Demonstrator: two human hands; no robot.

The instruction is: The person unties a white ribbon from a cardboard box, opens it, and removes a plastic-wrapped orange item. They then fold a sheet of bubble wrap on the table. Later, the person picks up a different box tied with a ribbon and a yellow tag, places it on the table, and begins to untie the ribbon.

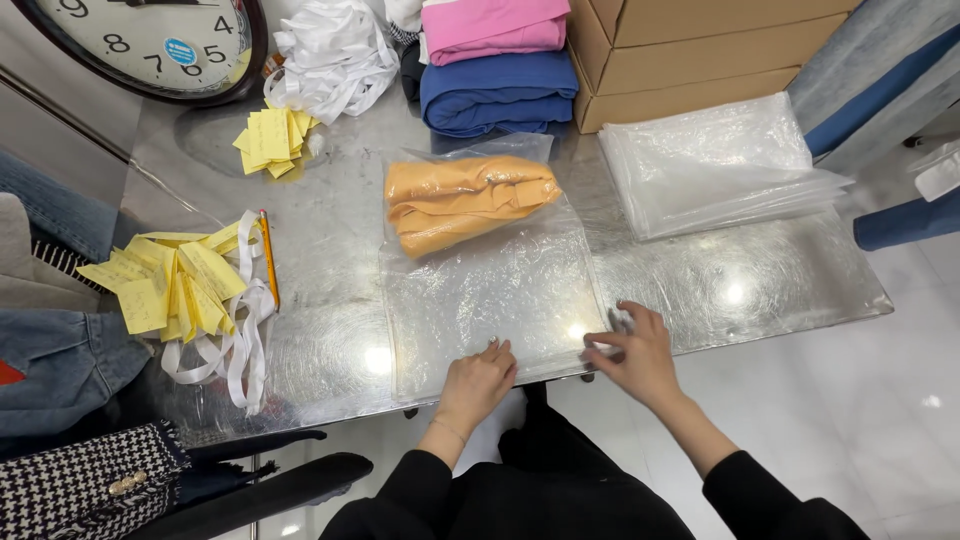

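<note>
A clear plastic bag lies flat on the shiny metal table. A folded orange garment sits inside its far end. My left hand presses palm down on the bag's near edge, fingers together. My right hand pinches the bag's near right corner between fingers and thumb. Both sleeves are black.
A stack of clear bags lies at the right, cardboard boxes behind it. Folded blue and pink garments sit at the back. Yellow paper slips, white ribbon, a pencil and a wall clock lie left.
</note>
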